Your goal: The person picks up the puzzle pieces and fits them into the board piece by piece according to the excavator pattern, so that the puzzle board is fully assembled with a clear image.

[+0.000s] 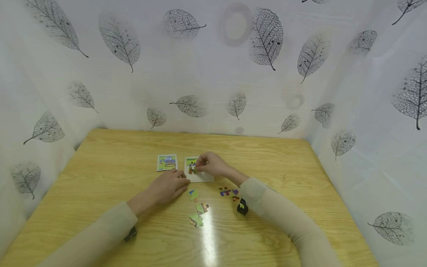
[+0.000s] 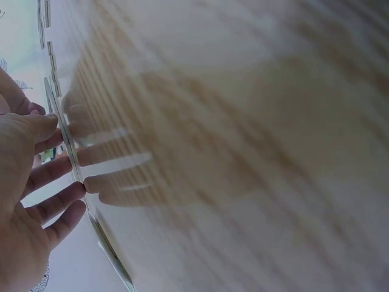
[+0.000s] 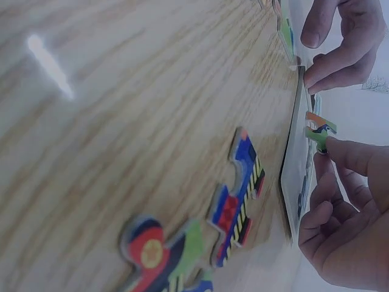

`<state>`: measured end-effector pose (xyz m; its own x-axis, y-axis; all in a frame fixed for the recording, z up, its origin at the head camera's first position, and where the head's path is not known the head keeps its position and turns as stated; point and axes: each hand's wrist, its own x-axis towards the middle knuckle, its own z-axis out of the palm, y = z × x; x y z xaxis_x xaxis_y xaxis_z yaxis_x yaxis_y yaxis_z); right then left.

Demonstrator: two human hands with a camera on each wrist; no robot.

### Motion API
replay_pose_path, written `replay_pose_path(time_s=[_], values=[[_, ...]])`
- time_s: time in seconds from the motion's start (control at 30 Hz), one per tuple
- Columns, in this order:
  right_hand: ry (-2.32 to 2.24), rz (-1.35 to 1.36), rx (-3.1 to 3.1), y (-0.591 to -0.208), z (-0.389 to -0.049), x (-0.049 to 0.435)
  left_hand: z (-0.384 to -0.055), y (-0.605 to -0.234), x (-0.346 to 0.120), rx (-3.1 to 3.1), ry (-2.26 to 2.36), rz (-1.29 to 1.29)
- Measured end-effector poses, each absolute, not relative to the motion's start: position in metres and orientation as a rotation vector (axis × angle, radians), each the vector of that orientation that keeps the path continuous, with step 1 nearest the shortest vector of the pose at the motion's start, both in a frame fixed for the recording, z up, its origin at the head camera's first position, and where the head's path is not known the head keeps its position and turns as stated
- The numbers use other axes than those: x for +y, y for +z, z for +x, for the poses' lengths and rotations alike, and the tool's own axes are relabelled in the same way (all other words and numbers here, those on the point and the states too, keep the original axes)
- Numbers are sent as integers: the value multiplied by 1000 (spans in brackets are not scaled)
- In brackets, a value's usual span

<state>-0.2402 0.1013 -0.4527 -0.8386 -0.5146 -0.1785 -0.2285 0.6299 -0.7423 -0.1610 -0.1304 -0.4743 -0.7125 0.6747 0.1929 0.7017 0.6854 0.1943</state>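
Observation:
My right hand (image 1: 215,165) is over a white puzzle tray (image 1: 204,178). Its thumb and forefinger pinch a small green jigsaw piece (image 3: 319,139) with orange and dark parts, tilted above the tray. Colourful printed pieces show in the tray's upper left, partly hidden by the right fingers. At the tray's left side rests my left hand (image 1: 170,185); in the left wrist view its extended fingers (image 2: 58,204) touch the tray's edge. A square picture card (image 1: 167,162) printed with a blue digger lies just beyond the left fingers.
Several loose green pieces (image 1: 196,220) lie on the wooden table (image 1: 283,159) in front of the tray. Nearer the right sleeve are a blue striped piece (image 3: 237,201) and a red-and-green piece (image 3: 146,252). Behind the table hangs a leaf-patterned curtain (image 1: 213,74).

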Motion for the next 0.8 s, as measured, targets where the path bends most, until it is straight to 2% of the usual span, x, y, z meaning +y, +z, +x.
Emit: replay_pose_path(time_s=[0.8], values=[[-918, -534, 2584, -455, -252, 84, -163, -476, -132, -2751, -362, -1177]])
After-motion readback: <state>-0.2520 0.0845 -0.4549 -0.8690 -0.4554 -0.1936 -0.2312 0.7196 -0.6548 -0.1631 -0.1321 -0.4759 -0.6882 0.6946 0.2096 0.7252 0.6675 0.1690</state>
